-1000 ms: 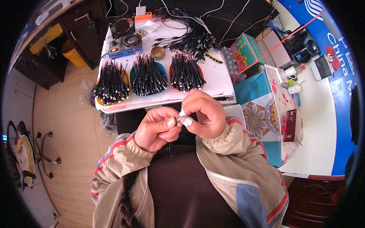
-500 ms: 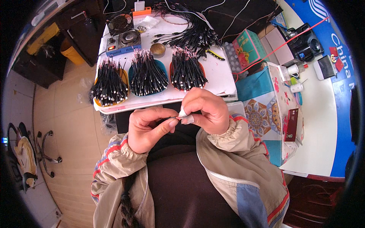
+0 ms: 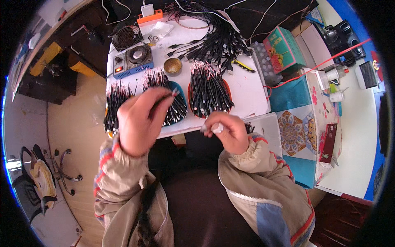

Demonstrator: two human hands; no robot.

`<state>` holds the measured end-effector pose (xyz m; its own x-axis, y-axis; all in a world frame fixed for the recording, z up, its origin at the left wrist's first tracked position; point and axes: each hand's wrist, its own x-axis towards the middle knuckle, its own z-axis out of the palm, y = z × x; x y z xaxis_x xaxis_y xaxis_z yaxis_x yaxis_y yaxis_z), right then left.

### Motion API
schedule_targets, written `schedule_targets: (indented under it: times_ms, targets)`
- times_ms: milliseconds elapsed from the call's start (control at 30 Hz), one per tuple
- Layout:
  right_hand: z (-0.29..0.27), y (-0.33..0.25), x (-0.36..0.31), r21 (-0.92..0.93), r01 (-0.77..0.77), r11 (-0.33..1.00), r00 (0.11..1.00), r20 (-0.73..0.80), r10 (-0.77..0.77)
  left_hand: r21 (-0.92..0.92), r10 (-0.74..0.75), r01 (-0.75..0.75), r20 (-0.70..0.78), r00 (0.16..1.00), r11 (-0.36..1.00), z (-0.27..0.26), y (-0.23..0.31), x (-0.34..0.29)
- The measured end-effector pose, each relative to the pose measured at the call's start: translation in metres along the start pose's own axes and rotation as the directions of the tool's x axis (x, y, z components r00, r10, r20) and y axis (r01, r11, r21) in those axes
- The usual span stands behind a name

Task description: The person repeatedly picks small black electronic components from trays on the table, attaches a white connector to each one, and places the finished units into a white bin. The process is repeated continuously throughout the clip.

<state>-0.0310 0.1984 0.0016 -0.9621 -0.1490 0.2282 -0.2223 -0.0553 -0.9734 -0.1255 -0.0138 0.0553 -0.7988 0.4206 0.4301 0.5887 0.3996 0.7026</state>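
My left hand (image 3: pixel 142 119) is raised in front of the left and middle cable bundles, blurred by motion. Its thumb and forefinger pinch a thin cable whose pale reddish wire end (image 3: pixel 175 93) sticks out past the fingertips. Lower and to the right, my right hand (image 3: pixel 230 132) is closed, with white wrapping on its fingertips; whatever it may hold is hidden. Beyond the hands, black cables (image 3: pixel 207 88) with bare reddish ends and metal plugs stand bundled in an orange-red tray (image 3: pixel 228 88). Similar cables fill a teal tray (image 3: pixel 181 99) and a yellow one, both partly covered by my left hand.
A blue soldering-type heater unit (image 3: pixel 133 61), a small brass bowl (image 3: pixel 173 66) and a fan (image 3: pixel 126 38) stand at the back left. Loose black cables (image 3: pixel 218 37) pile up behind yellow-black cutters (image 3: pixel 243 66). A floral box (image 3: pixel 284 49) is at right.
My hands have parted. The left has moved up and left with the thin cable; the right has shifted slightly right and down. The view has tilted a little.
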Motion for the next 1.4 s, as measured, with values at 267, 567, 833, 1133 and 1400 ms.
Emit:
schedule_targets:
  times_ms: [267, 567, 833, 1133, 1400]
  targets:
    - [-0.001, 0.028, -0.002, -0.060, -0.080, 0.995, 0.983, 0.161, 0.089, 0.248, 0.272, -0.401, 0.427, 0.862, 0.882, 0.060, -0.122, 0.104]
    - [-0.017, 0.037, 0.005, 0.000, -0.136, 0.991, 0.976, 0.174, 0.134, 0.295, 0.099, -0.294, 0.533, 0.841, 0.909, 0.091, -0.163, 0.111]
    - [-0.025, 0.049, 0.006, -0.002, -0.157, 0.988, 0.974, 0.166, 0.155, 0.336, 0.034, -0.262, 0.556, 0.830, 0.905, 0.101, -0.171, 0.113]
    - [-0.023, 0.053, 0.007, 0.021, -0.086, 0.996, 0.992, 0.090, 0.084, 0.374, 0.015, -0.248, 0.527, 0.850, 0.894, 0.107, -0.164, 0.114]
    - [-0.020, 0.047, -0.001, -0.086, -0.126, 0.988, 0.971, 0.193, 0.141, 0.472, -0.065, -0.205, 0.494, 0.867, 0.857, 0.076, -0.144, 0.113]
